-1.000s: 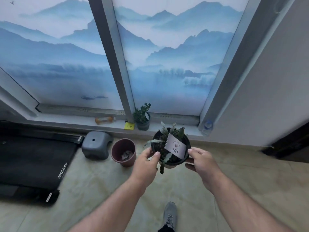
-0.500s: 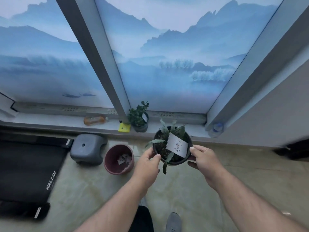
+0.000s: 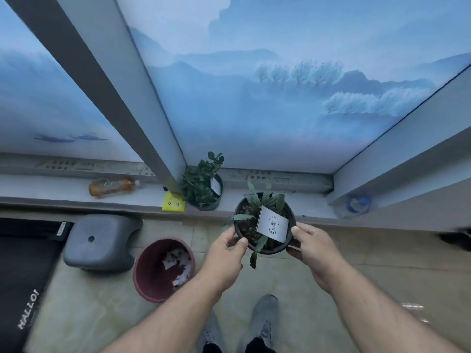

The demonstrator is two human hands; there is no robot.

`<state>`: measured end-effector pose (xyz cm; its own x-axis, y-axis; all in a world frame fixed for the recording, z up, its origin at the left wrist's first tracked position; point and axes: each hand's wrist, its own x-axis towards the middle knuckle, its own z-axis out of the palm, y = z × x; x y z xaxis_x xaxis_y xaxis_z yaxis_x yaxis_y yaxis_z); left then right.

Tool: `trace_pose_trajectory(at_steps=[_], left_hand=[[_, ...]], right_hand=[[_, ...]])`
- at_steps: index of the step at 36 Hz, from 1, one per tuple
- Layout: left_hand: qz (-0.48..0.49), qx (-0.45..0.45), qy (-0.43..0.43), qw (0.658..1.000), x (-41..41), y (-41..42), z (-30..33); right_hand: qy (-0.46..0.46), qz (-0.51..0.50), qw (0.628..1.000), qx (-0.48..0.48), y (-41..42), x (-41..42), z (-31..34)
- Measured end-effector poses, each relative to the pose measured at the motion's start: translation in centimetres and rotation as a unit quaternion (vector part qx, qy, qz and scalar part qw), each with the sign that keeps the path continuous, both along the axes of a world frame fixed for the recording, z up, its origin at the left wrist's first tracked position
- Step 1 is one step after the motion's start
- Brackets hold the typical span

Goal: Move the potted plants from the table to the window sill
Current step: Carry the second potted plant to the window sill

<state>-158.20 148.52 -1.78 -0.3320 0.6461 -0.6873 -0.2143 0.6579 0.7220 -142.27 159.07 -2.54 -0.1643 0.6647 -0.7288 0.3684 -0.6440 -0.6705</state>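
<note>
Black plastic was under the fingers (image 3: pixel 241 241) of both hands. The left hand (image 3: pixel 225 261) held the left side of the black pot (image 3: pixel 265 222), with the thumb on the rim and the other fingers curled round the wall. The right hand (image 3: pixel 312 253) held the right side the same way, thumb on top. The pot was up in the air between the two hands, upright, just in front of the window sill (image 3: pixel 305 205) and partly over its edge. It did not touch the sill.

Long thin green leaves grew out of the pot, and one hung down over the near rim. A white tag (image 3: pixel 272 224) with a small picture stood in the soil, tilted.

A second potted plant (image 3: pixel 202 186) with small round leaves stood on the sill, near the held pot and to its left, right beside the grey window post (image 3: pixel 142 118). A yellow tag (image 3: pixel 174 205) lay at the sill's edge, just beside that pot. An orange bottle (image 3: pixel 112 186) lay on its side further left on the sill. A clear bottle with a blue cap (image 3: pixel 355 205) sat in the right corner.

On the floor below were a dark red bin (image 3: pixel 163 270) with paper scraps in it, a grey stool (image 3: pixel 100 242) beside it, and a black mat (image 3: pixel 23 284) at the far left. Two grey shoes (image 3: pixel 263 319) showed at the bottom.
</note>
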Motion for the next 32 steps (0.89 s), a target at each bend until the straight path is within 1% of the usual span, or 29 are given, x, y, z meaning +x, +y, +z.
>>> trace_pose_trajectory(at_steps=[4, 5, 6, 7, 8, 9, 10, 11, 15, 19, 25, 32], left_hand=[[0.009, -0.013, 0.016, 1.0, -1.0, 2.6, -4.7], [0.0, -0.027, 0.01, 1.0, -1.0, 2.7, -4.2], [0.037, -0.028, 0.009, 0.999, -1.4, 5.7, -12.2], [0.04, -0.04, 0.019, 0.998, -1.5, 6.1, -12.2], [0.033, -0.029, 0.013, 0.999, -1.8, 6.7, -13.4], [0.037, -0.038, 0.02, 0.998, -2.0, 6.8, -13.3], [0.042, -0.039, 0.014, 0.998, -2.0, 7.0, -14.7], [0.045, -0.041, 0.016, 0.998, -2.1, 7.3, -14.3], [0.059, -0.05, 0.021, 0.997, -3.0, 10.0, -21.7], [0.071, -0.047, 0.031, 0.996, -3.6, 11.7, -26.8], [0.078, -0.054, 0.043, 0.995, -4.7, 13.2, -31.9], [0.073, -0.069, 0.05, 0.994, -5.6, 14.2, -34.8]], right_hand=[[-0.003, 0.007, 1.0, -0.006, 3.4, -1.3, -4.7], [-0.011, 0.009, 1.0, -0.009, 3.4, -1.5, -4.4], [-0.004, 0.035, 0.999, -0.02, 6.5, -2.6, -12.2], [-0.011, 0.044, 0.999, -0.02, 7.1, -2.4, -12.8], [0.007, 0.034, 0.999, -0.035, 7.9, -3.0, -13.0], [-0.013, 0.036, 0.999, -0.033, 8.3, -3.2, -13.5], [-0.02, 0.042, 0.999, -0.028, 8.5, -3.3, -14.6], [-0.016, 0.041, 0.999, -0.026, 8.8, -3.5, -14.3], [-0.016, 0.056, 0.997, -0.048, 11.9, -5.1, -20.4], [-0.018, 0.066, 0.996, -0.053, 13.7, -6.3, -25.5], [-0.014, 0.059, 0.996, -0.058, 15.5, -7.9, -30.0], [-0.005, 0.072, 0.996, -0.049, 16.8, -8.9, -33.0]])
